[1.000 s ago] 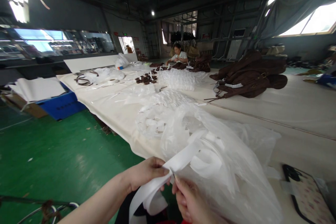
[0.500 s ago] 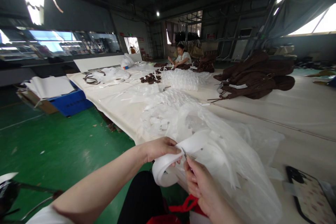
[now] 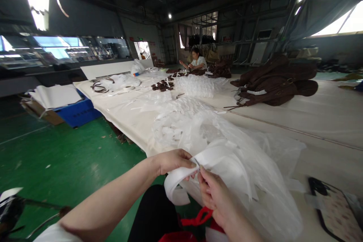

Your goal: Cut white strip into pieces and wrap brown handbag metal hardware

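Note:
My left hand [image 3: 179, 162] is closed on a band of soft white foam sheet [image 3: 173, 185], thumb on top and fingertips underneath. One end of the band curls down below the hand, and the rest runs right onto the table. My right hand [image 3: 212, 193] grips what look like thread snips [image 3: 197, 162], mostly hidden in the fist. Their dark narrow tip lies against the foam, just beside my left thumb. Beneath my right wrist hangs a red ribbon [image 3: 198, 217]. A clear plastic bag [image 3: 266, 181] lies spread on the table around the foam.
Brown garments or bags [image 3: 275, 83] are heaped on the pale table [image 3: 317, 121] at right. A phone [image 3: 334, 208] lies near the right edge. Bubbled plastic [image 3: 195, 85] and small brown pieces [image 3: 162, 85] lie farther back. Across the table sits a person [image 3: 197, 60]. A blue box [image 3: 76, 111] stands left.
The snips' tip has shifted slightly and now looks more closed at the foam. The lower end of the foam band hangs looser. The person across has moved their hands.

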Motion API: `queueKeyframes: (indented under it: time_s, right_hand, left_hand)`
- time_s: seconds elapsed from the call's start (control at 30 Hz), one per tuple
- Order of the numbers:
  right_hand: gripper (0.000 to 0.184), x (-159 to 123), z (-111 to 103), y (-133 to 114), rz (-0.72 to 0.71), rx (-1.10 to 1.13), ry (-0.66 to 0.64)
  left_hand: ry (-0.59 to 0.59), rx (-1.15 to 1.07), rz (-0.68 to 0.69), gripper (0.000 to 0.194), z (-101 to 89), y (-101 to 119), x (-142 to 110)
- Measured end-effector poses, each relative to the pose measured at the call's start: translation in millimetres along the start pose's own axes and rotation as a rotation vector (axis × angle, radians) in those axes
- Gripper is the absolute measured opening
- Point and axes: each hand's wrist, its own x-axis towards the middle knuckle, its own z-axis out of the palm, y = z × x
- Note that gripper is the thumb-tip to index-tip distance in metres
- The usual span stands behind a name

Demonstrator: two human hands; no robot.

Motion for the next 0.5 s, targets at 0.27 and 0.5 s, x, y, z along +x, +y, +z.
queueKeyframes:
  time_s: [0.27,0.5]
  right_hand:
    - [0.057,3.3,2.6,1.0,0.024,-0.034,0.022]
    - [0.045,11.2,5.9,1.3,0.043,0.017,0.043]
  left_hand:
    - [-0.079,0.053,-0.043,0.029,2.6,1.7,-1.3]
    - [-0.017,0.081,-0.06,0.033,2.8,-0.5,0.6]
